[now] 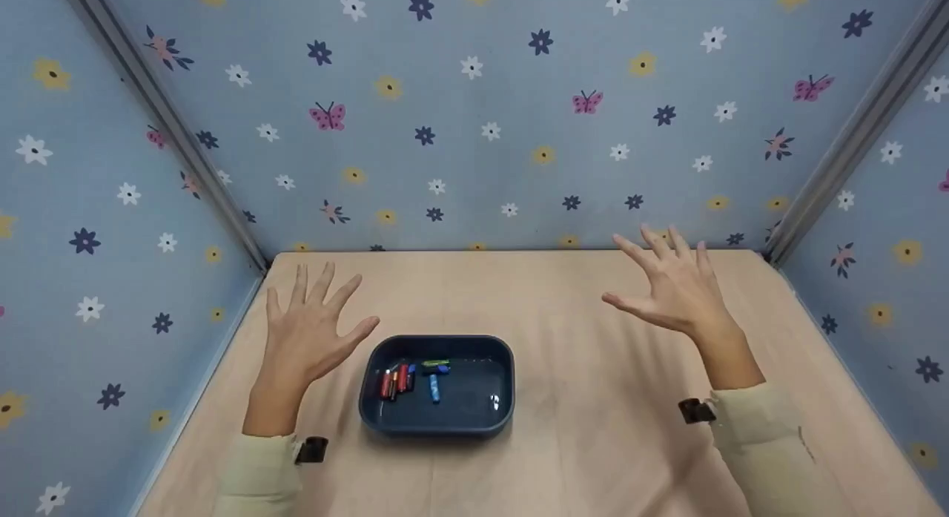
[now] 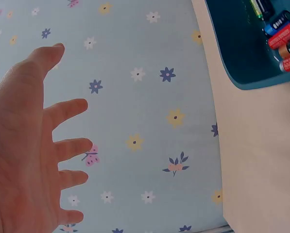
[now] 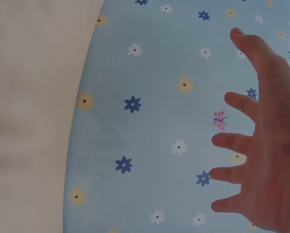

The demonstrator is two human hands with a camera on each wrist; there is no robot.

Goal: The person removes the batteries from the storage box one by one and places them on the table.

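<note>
A dark blue plastic tray (image 1: 474, 420) sits on the table, left of centre. Several batteries lie inside it toward its left and back: red ones (image 1: 402, 378), a light blue one (image 1: 434, 389) and a green one (image 1: 436, 363) among them. My left hand (image 1: 308, 335) is held up to the left of the tray, its fingers spread and holding nothing. Off to the right, my right hand (image 1: 678, 294) is raised the same way with fingers apart, farther from the tray. In the left wrist view, the batteries (image 2: 283, 36) show in the tray's corner.
A pale cloth-like surface covers the table (image 1: 593, 458). Blue flowered panels (image 1: 489, 116) stand at the back and both sides, with grey posts (image 1: 170, 124) at the corners. Each sleeve carries a small black wrist camera (image 1: 313, 449).
</note>
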